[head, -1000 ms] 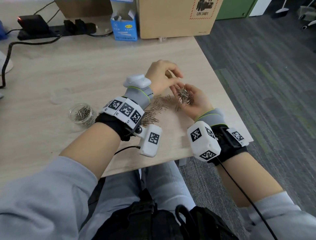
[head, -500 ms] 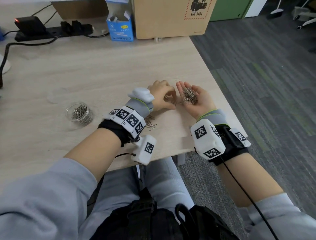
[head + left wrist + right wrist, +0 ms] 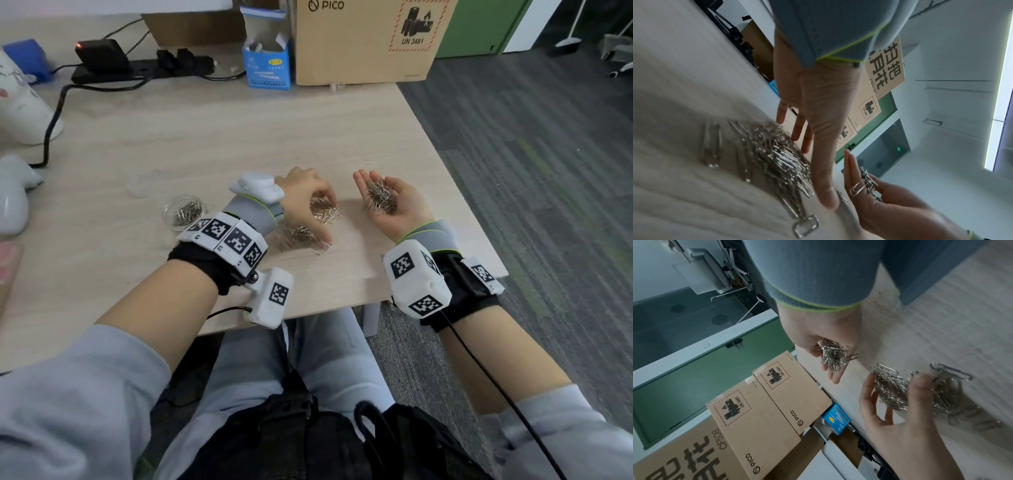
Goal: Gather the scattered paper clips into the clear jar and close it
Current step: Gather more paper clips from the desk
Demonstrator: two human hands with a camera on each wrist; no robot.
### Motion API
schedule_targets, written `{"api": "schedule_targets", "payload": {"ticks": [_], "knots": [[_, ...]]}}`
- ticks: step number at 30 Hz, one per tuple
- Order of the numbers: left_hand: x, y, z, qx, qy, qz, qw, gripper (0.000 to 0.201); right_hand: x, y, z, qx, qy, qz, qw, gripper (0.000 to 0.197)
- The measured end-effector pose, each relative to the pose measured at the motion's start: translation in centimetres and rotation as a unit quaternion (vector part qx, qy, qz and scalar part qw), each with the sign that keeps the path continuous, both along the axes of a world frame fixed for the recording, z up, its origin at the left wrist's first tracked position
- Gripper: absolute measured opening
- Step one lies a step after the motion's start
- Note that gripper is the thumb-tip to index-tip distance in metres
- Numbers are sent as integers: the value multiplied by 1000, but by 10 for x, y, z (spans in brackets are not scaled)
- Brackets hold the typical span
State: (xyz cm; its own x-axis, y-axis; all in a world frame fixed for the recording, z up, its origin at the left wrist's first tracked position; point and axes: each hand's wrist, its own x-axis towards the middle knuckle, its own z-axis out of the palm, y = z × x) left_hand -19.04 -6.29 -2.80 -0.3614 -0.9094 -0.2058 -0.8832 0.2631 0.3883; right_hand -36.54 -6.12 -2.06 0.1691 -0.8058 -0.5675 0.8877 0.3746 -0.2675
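My right hand (image 3: 400, 209) lies palm up on the table with straight fingers, carrying a heap of silver paper clips (image 3: 380, 198); the right wrist view shows the same heap (image 3: 831, 353). My left hand (image 3: 308, 192) hovers palm down, fingers spread over a loose pile of clips (image 3: 323, 212) on the wood, fingertips at its edge. The left wrist view shows that pile (image 3: 772, 154) under the fingers (image 3: 797, 129). More clips (image 3: 301, 234) lie nearer me. The clear jar (image 3: 185, 212) stands open at the left, part filled with clips. Its clear lid (image 3: 145, 185) lies flat behind it.
A large cardboard box (image 3: 359, 41), a small blue box (image 3: 267, 65) and a black power strip (image 3: 137, 66) with cables line the table's far side. White objects (image 3: 20, 102) sit at the left. The table's right edge (image 3: 445, 164) runs close beside my right hand.
My left hand left the right palm, dropped to the table and now spreads its fingers over the loose pile. The right hand stays palm up with its clips.
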Motion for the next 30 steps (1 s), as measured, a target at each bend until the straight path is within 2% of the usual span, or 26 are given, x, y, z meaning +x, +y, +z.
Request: {"api": "schedule_targets", "payload": {"ticks": [3,9,16,19,24,30], "knots": [[7,6,0,11,-17,-8,1000,70,7,3,2,-6,4,16,1000,30],[15,7,-5,5,68,29,997,32,14,10,3,-17,7,29,999,30],[16,7,-10,-46,127,73,988,17,17,17,6,-14,-5,61,998,33],[18,5,-5,-58,167,97,980,14,20,17,8,-4,-14,59,998,37],[17,2,15,-90,261,89,957,13,26,15,7,8,-20,65,998,40],[-6,-2,32,-74,285,29,955,15,38,15,7,-25,63,140,988,30]]}}
